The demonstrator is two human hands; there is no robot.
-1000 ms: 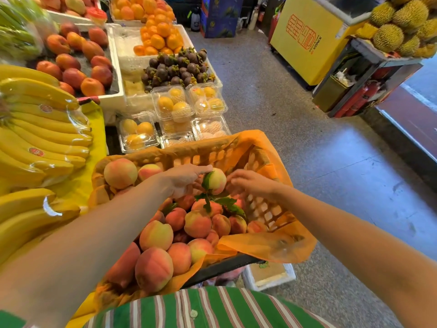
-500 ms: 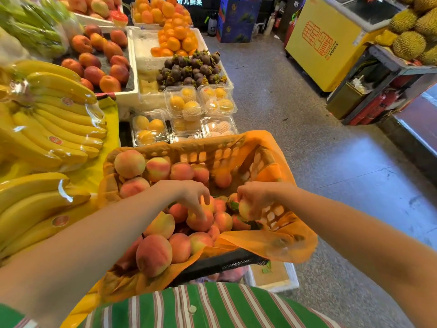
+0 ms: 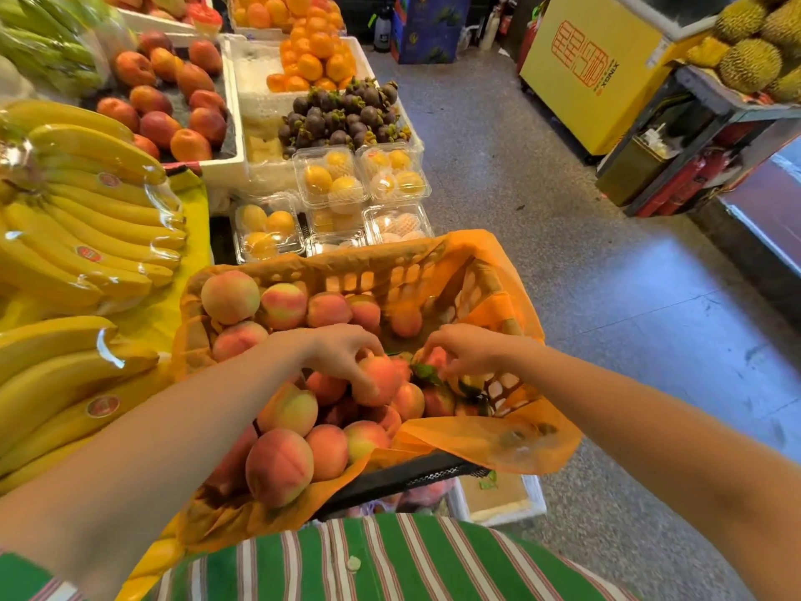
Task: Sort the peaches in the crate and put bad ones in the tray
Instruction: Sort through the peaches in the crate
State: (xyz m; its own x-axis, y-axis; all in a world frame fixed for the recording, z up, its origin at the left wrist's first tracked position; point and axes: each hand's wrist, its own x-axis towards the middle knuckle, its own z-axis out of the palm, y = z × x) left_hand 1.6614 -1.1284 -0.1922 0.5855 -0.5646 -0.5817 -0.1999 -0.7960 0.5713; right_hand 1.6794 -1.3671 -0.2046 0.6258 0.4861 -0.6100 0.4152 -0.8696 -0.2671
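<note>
Sorting looks far from done: peaches (image 3: 279, 466) heap the orange crate (image 3: 390, 275) in the middle, the left hand (image 3: 338, 351) with its grip curled round a top peach (image 3: 381, 377), the right hand (image 3: 470, 351) with its grip pinching a leafy peach (image 3: 435, 357) just right of it.

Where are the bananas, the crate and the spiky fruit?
bananas (image 3: 99, 197), head view, middle of the wrapped bunch.
crate (image 3: 368, 279), head view, its far wall under the orange liner.
spiky fruit (image 3: 750, 65), head view, middle of one fruit.
</note>
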